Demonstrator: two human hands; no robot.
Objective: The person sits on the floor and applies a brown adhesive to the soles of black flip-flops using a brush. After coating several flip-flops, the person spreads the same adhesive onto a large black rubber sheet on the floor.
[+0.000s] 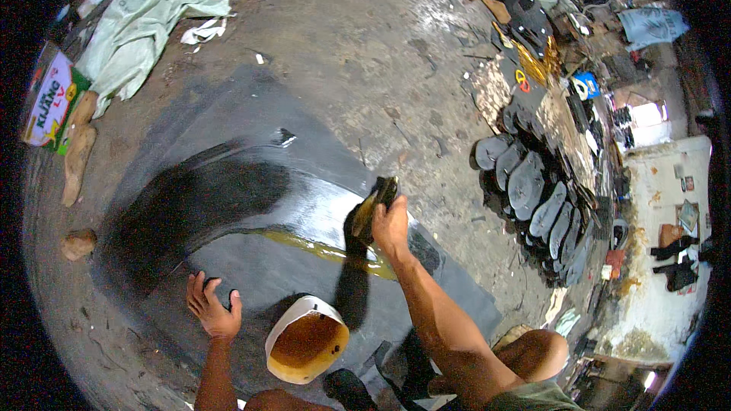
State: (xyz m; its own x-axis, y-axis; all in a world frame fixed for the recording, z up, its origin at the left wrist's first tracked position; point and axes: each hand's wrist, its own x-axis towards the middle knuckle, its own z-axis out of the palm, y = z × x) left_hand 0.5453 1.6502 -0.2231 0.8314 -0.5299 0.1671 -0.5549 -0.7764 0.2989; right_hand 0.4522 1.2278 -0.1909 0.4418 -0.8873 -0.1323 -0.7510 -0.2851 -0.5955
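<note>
A large black rubber-like sheet (251, 106) lies on the floor before me, its middle glossy with a wet coat. Along the coat's near edge runs a line of thick amber glue (304, 244). My right hand (391, 224) is closed around a dark flat spreader (367, 217), its face smeared with the same amber stuff, at the right side of the sheet. My left hand (213, 306) is over the sheet's near left part, fingers apart and holding nothing. Between my arms stands a cut-down white container (272, 342) with amber-brown glue residue inside.
Several dark shoe soles (525, 186) stand in rows on the right. Leather scraps and tools clutter the far right. A pale green cloth (148, 23), a printed carton (55, 103), a wooden piece (78, 148) and a stone-like lump (78, 244) lie along the left.
</note>
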